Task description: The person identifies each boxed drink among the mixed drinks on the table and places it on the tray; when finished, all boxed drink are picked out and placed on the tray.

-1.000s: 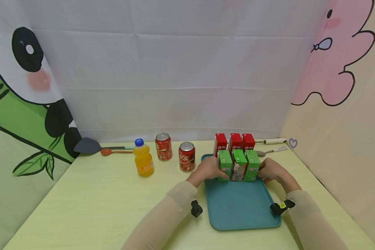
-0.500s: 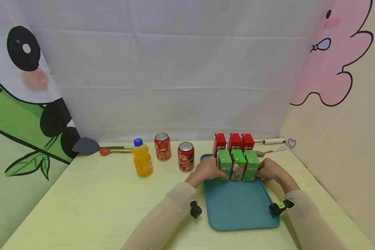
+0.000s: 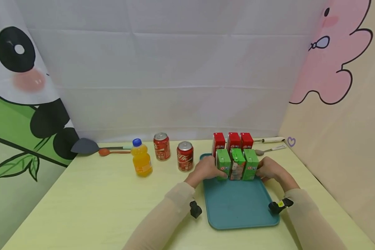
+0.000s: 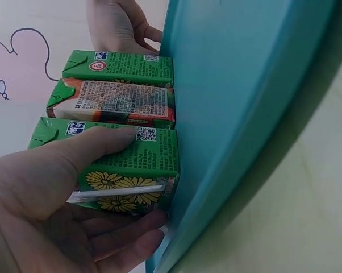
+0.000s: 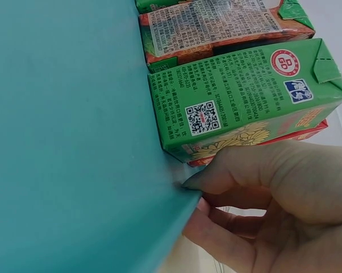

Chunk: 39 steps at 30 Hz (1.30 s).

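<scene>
Three green drink cartons stand in a row across the far part of a teal tray [image 3: 242,206]: a left one [image 3: 223,161], a middle one [image 3: 236,170] with a pale label, and a right one [image 3: 250,166]. Behind them are three red cartons [image 3: 234,140]. My left hand [image 3: 205,170] holds the left green carton; in the left wrist view the thumb lies on its printed face and the fingers along its straw side. My right hand [image 3: 271,170] pinches the tray's right rim beside the right green carton, thumb on top in the right wrist view.
Left of the tray stand two red soda cans [image 3: 185,158] and an orange juice bottle [image 3: 141,159] with a blue cap. A dark spatula [image 3: 85,146] and a red spoon [image 3: 104,152] lie at the back left. Two more utensils, one a metal spoon [image 3: 260,152], lie back right near the wall.
The head view has shifted slightly, so the scene sits a little further left. Both hands, the cartons and the tray keep their places relative to each other.
</scene>
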### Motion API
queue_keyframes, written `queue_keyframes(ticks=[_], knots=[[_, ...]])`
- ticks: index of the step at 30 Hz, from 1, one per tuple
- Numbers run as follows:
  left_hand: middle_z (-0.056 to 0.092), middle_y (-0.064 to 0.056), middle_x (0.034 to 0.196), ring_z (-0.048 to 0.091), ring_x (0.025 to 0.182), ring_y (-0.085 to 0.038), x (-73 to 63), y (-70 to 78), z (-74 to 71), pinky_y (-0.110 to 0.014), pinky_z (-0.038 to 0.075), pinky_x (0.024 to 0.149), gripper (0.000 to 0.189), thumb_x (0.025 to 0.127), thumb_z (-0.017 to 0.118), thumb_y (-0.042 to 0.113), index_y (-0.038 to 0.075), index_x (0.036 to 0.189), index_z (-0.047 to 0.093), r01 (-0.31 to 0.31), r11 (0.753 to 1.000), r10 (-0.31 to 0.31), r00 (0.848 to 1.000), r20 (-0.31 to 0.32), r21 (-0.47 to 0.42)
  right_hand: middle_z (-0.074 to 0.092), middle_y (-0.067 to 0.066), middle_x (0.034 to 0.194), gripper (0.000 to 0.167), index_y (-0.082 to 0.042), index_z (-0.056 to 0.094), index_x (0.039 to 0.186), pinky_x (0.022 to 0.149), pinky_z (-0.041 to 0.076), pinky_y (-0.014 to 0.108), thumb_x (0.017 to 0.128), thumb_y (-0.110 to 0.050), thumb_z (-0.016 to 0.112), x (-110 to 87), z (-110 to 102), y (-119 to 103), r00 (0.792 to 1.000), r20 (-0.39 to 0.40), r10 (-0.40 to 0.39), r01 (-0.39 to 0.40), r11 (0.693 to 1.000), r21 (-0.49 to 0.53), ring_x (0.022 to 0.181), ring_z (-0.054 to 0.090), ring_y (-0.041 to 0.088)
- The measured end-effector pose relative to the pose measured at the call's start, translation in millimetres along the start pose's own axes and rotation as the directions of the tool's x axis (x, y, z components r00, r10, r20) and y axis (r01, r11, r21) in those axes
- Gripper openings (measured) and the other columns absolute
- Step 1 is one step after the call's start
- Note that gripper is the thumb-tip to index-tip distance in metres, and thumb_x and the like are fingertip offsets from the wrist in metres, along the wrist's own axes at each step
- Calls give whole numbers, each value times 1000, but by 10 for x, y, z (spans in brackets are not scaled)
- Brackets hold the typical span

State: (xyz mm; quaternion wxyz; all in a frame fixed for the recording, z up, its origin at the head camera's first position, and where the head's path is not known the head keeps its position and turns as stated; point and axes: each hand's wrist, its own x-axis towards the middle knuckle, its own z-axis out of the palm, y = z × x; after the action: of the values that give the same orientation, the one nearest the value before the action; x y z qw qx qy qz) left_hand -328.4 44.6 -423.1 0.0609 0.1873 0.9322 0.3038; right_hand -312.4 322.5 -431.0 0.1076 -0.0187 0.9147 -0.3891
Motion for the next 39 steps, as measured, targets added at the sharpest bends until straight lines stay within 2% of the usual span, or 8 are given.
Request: queue_keyframes(ticks=[6,12,17,23,29,34,36,39], knots=[[60,2,76,53,66,-13,-4,14,24,-27,47,54,45,73,90,38,8,94,64,4,1000,-4,1000,-24,-2,68,15,87,24,18,67,103,65,61,41,83,4,64,-2,-2,-8,1000,-5,-3,3,1000,2,76,64,24],[60,1,73,51,64,-13,-37,15,69,-26,44,52,41,76,89,36,7,92,65,-2,1000,2,1000,-11,-24,67,14,85,25,19,66,104,63,61,39,83,5,63,-7,10,35,1000,5,4,-4,1000,5,74,63,22],[60,0,76,51,66,-14,-87,-6,51,-26,43,52,44,77,88,35,4,98,66,-3,1000,3,1000,-2,-21,67,13,85,26,19,66,105,63,61,40,83,5,62,0,19,33,1000,12,-5,5,1000,8,75,63,22],[63,0,84,52,69,-13,-198,-66,-8,-25,45,56,43,81,85,30,4,108,66,-58,997,58,998,7,-53,68,15,85,26,18,67,102,64,61,39,82,2,63,2,-35,30,998,41,-46,46,999,1,74,63,23],[51,-4,71,47,59,-12,-377,-141,-170,-25,38,50,40,90,74,24,-6,115,63,-87,996,87,996,-6,-25,67,13,85,26,17,67,103,65,61,40,84,0,64,28,-25,36,999,21,-38,38,999,3,75,62,22],[70,-18,102,68,83,-22,-566,-275,-372,-33,57,67,41,92,70,21,-7,121,62,-116,993,116,990,-82,0,58,7,77,24,14,66,105,66,60,40,89,-2,58,9,-1,74,999,46,-25,24,999,35,73,57,19],[70,-21,103,69,85,-27,-615,-332,-456,-38,58,69,39,93,70,21,-7,118,63,-132,991,131,985,-116,0,54,8,74,23,13,65,105,67,60,40,91,-2,55,-20,-28,75,998,57,-19,16,999,49,73,56,20],[72,-18,99,68,80,-26,-678,-387,-604,-37,58,70,34,94,69,20,-5,115,65,-150,989,150,972,-179,16,58,13,80,27,15,62,112,68,61,42,93,-2,51,-69,-111,57,998,58,-23,20,999,44,76,59,22]])
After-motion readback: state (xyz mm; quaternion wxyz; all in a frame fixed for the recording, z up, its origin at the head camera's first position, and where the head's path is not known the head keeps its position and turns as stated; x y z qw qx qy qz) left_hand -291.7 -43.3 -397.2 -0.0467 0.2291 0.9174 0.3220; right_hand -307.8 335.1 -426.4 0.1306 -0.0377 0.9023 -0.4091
